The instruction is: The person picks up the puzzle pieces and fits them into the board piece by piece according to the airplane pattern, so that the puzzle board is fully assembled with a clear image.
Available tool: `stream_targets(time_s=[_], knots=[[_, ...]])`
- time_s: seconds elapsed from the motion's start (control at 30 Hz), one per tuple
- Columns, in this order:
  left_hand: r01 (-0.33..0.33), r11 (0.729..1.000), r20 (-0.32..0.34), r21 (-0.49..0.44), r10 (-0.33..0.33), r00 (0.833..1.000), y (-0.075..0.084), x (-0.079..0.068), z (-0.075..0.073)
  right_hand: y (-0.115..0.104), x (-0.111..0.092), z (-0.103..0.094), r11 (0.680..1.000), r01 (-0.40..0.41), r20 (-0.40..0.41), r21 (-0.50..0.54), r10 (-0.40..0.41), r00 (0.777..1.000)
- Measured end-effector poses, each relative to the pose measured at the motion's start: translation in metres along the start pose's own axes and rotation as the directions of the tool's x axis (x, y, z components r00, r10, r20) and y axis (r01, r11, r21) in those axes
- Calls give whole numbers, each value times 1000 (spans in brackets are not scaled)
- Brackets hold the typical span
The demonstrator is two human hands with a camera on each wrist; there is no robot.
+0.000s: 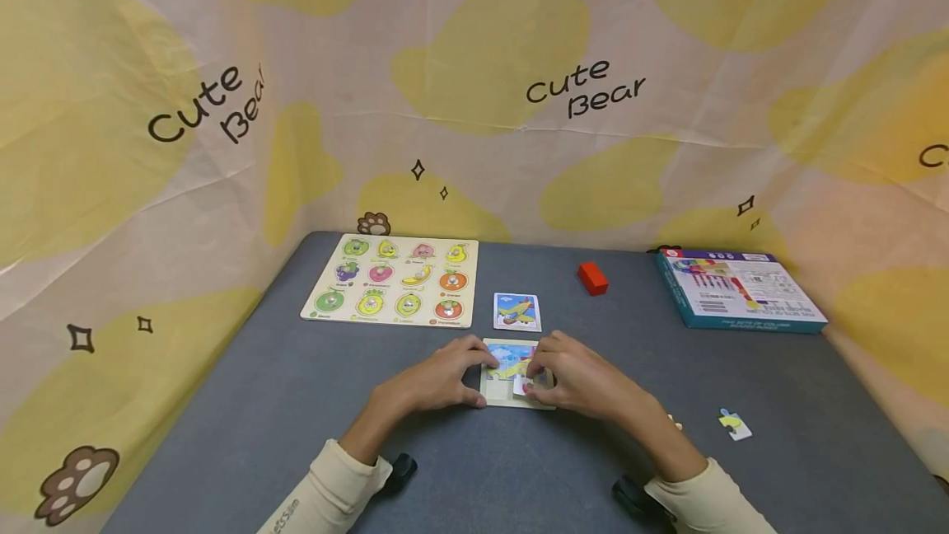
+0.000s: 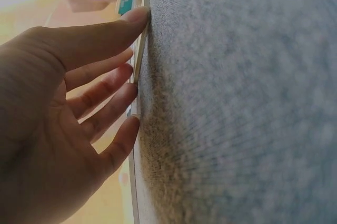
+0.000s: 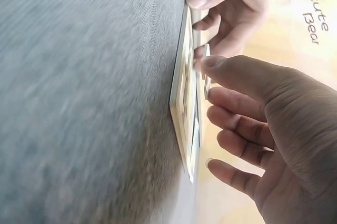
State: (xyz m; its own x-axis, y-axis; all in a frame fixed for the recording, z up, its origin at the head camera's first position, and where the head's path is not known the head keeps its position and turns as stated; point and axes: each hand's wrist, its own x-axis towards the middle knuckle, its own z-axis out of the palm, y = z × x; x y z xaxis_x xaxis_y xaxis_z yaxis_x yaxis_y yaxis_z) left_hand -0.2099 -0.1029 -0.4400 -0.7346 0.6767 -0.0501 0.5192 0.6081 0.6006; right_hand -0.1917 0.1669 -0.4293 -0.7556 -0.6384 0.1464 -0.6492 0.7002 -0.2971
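Note:
A small jigsaw board [image 1: 495, 395] lies on the grey table in front of me, its back part filled with a picture of blue sky and a yellow shape. My left hand [image 1: 443, 377] holds the board at its left side, thumb near the front corner and forefinger farther back. Over the board's front right part, my right hand [image 1: 586, 379] pinches a pale-edged puzzle piece [image 3: 207, 84] between thumb and forefinger. In the right wrist view the piece is above the board. Just behind the board is a picture card [image 1: 517, 313] with a yellow plane.
A fruit-picture board [image 1: 400, 280] lies at the back left. A red block [image 1: 593, 278] and a flat teal-edged box [image 1: 741, 291] are at the back right. One loose puzzle piece [image 1: 735, 424] lies right of my right forearm; another small bit is partly hidden by it.

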Motion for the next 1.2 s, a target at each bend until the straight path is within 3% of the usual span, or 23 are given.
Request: stream_targets(time_s=[0.47,0.8,1.2], knots=[[-11,1000,-14,-2,11,1000,-1,0,0,-12,23,12,997,78,14,24,-78,997],[-18,1000,-21,0,18,1000,-3,-1,1,-17,26,16,999,2,69,53,-6,998],[-29,999,-19,-25,28,999,-3,-1,-1,-16,24,18,996,19,67,85,-25,997]])
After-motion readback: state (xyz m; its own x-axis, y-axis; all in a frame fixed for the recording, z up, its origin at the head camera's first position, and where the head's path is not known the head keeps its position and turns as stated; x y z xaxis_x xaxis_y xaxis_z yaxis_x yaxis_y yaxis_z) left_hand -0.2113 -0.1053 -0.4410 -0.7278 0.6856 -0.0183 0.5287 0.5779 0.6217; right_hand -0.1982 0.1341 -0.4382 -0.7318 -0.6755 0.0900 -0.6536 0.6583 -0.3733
